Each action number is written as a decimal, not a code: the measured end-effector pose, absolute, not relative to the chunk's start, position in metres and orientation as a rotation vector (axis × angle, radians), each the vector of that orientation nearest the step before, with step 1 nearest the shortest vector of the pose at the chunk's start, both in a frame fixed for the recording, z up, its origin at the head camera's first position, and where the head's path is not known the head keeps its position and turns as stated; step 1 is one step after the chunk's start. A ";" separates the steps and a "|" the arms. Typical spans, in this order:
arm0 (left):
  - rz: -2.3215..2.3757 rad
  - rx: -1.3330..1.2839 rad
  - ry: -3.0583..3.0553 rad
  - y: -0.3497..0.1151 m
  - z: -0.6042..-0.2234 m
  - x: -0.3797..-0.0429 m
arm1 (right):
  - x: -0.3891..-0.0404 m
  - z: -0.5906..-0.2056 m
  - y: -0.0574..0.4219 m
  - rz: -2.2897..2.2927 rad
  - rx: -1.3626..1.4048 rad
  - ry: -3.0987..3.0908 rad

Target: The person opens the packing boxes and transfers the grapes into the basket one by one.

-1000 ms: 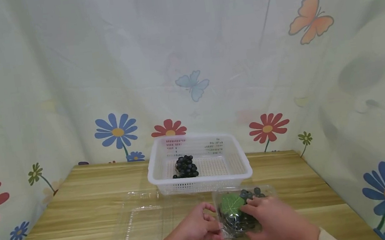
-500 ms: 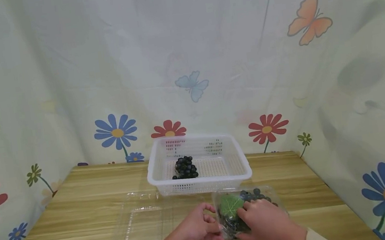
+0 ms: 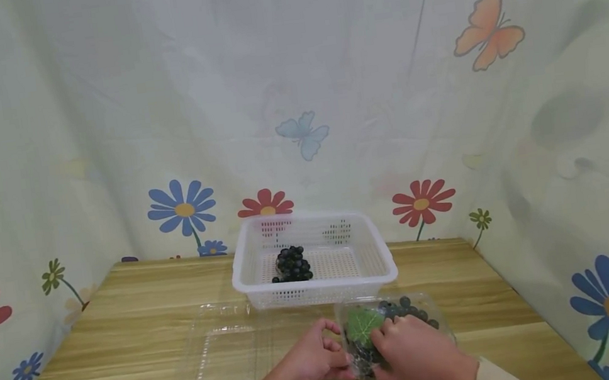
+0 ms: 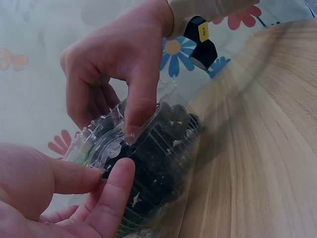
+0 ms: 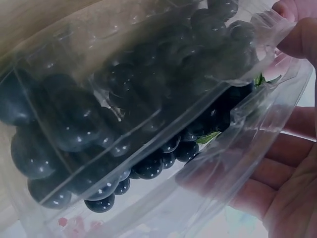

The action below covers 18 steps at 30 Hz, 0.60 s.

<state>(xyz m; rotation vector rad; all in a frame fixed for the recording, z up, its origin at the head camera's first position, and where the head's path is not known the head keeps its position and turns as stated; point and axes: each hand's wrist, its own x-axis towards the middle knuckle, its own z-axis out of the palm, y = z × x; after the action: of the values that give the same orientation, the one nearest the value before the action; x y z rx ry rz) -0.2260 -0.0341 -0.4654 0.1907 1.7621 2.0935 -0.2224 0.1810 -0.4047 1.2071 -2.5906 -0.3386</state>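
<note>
A clear plastic clamshell box (image 3: pixel 372 301) of dark grapes (image 5: pixel 74 119) sits at the front right of the table. A green leaf (image 3: pixel 363 325) shows on its left part. My left hand (image 3: pixel 314 360) pinches the box's near left corner between thumb and fingers. Lying over the near side of the box, my right hand (image 3: pixel 418 353) pinches the plastic edge: its thumb (image 4: pixel 141 101) is on the rim and its other fingers reach over the lid. In the right wrist view, grapes bulge through a gap between the lid and the lower half.
Behind the box stands a white perforated basket (image 3: pixel 316 283) with a bunch of dark grapes (image 3: pixel 293 264) in its left half. A second clear clamshell box (image 3: pixel 227 351) lies spread on the wooden table (image 3: pixel 129 338) at the left. A printed curtain (image 3: pixel 291 77) hangs around the table.
My right hand has slid a little to the left along the near side of the box, uncovering more grapes at the right. The left hand keeps its hold on the corner.
</note>
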 end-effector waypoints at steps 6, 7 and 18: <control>2.093 0.198 1.768 -0.034 -0.463 -0.226 | -0.223 -0.405 0.181 -0.351 1.212 -2.562; 2.092 0.200 1.769 -0.035 -0.463 -0.227 | -0.223 -0.405 0.181 -0.351 1.212 -2.555; 2.098 0.208 1.784 -0.033 -0.465 -0.226 | -0.221 -0.408 0.182 -0.356 1.205 -2.562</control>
<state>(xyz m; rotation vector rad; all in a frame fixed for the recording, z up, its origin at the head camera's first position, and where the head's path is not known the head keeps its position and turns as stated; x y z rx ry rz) -0.2262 -0.0333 -0.4650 0.2077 1.7837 2.0983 -0.2211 0.1816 -0.4079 1.2048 -2.5625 -0.3562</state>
